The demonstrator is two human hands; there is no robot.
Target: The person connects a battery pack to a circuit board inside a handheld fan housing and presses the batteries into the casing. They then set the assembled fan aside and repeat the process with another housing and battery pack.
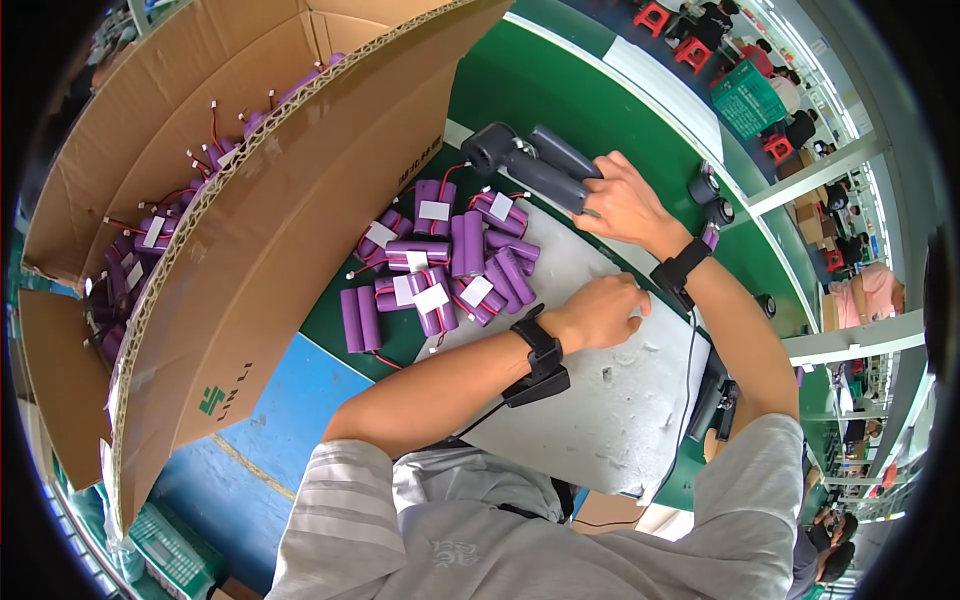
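My right hand point(625, 203) is closed around the handle end of a dark grey device with a round head point(490, 150). A second dark grey handle-like piece point(562, 152) lies alongside it, running up to my fingers; I cannot tell whether the two are joined. Over the pale grey pad point(590, 410), my left hand point(603, 310) has its fingers curled in, and what they hold, if anything, is hidden. Left of that hand lies a loose pile of purple battery packs point(467, 245) with red wires, white connectors and white labels.
A tall open cardboard box point(300, 220) with more purple packs point(155, 232) inside stands at left. Small black round parts point(718, 211) sit on the green bench point(500, 80) at right. A black device point(708, 398) lies beside the pad. A cable point(690, 370) hangs from my right wristband.
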